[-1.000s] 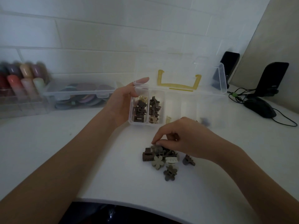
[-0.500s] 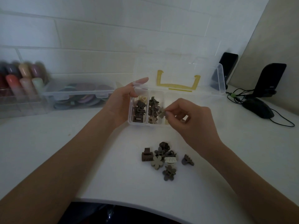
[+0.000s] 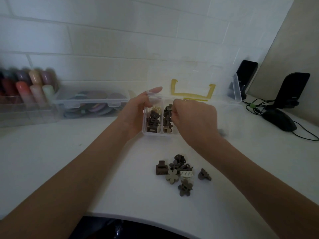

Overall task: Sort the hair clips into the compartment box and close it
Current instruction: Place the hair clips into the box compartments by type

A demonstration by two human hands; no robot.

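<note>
Hair clips (image 3: 181, 172), small matte claw and flower shapes in brown, olive and cream, are lying in a loose pile on the white table (image 3: 51, 161), near its curved front edge, while more are filling the two leftmost cells of the compartment box (image 3: 152, 134). Above the second cell the right hand (image 3: 195, 120) is hovering with its fingers curled inward; whether they are pinching a clip cannot be told, since the knuckles are hiding the tips. The left hand (image 3: 136, 114) is cupping the box's left end, its thumb lying straight along the back rim. That box is clear, glossy plastic, its lid (image 3: 198, 80) standing open with a yellow handle (image 3: 193, 94). To the left are sitting a shallow clear bin of muted round discs (image 3: 91, 104) and a blurred rack of pastel cylinders (image 3: 29, 88). At the right are resting a black mouse (image 3: 279, 120) and two dark speakers (image 3: 291, 88) before a white brick wall (image 3: 120, 31).
</note>
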